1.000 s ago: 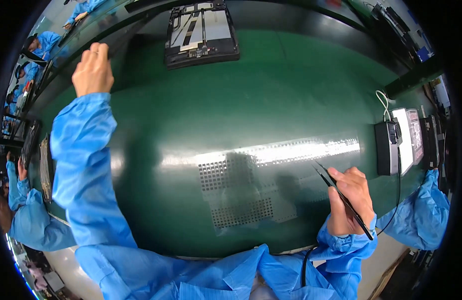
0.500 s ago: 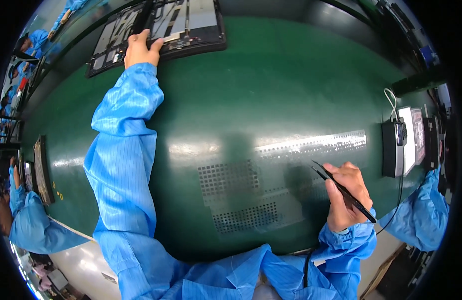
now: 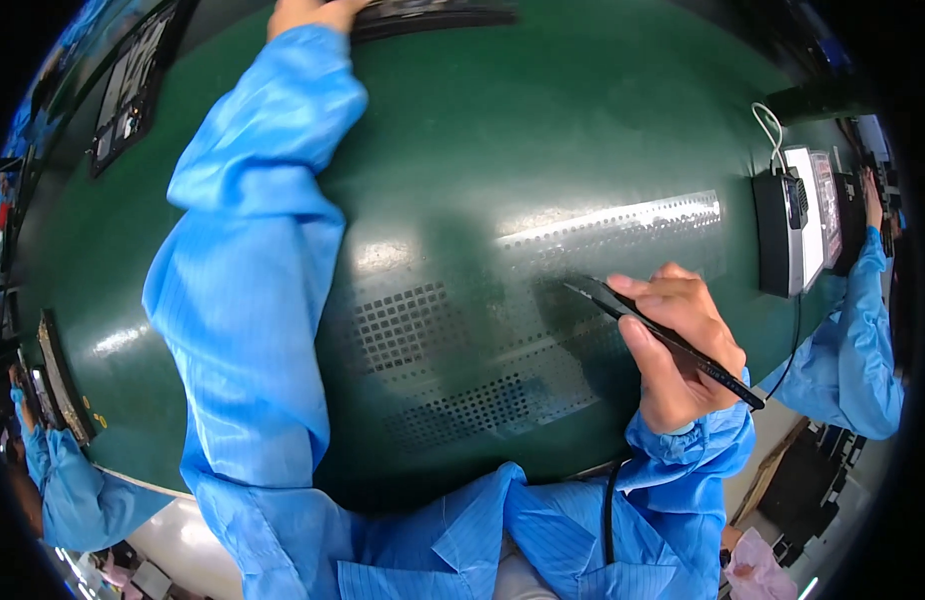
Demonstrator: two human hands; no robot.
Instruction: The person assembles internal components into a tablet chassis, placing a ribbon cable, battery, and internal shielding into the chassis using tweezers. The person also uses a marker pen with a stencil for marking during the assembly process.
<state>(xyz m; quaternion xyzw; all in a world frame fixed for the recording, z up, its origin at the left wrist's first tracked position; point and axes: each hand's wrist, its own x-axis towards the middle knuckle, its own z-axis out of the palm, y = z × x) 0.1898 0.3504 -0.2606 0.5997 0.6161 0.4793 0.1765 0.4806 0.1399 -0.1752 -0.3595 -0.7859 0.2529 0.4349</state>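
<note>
At the top edge, my left hand (image 3: pixel 308 14) is partly cut off by the frame. Its thumb side lies at the near edge of a dark, opened tablet-like device (image 3: pixel 438 20) and seems to hold it. My right hand (image 3: pixel 688 345) grips black tweezers (image 3: pixel 720 374) between thumb and fingers. The tips point left, slightly apart with nothing visible between them, above clear sheets on the green tabletop. One sheet carries small dark squares (image 3: pixel 401 325), another carries dark round dots (image 3: pixel 478 408). Behind them lies a shiny clear perforated strip (image 3: pixel 623 219).
Another opened device (image 3: pixel 133 95) lies far left. A black box with a white cable (image 3: pixel 780 235) stands at the right edge beside a white panel. A long narrow bar (image 3: pixel 63 375) lies at the left edge. Co-workers in blue sleeves (image 3: pixel 853 350) sit on both sides.
The two opened devices, side by side before, are now apart, with the nearer one shifted right along with my left hand. The view has tilted. My right hand and tweezers have moved slightly left.
</note>
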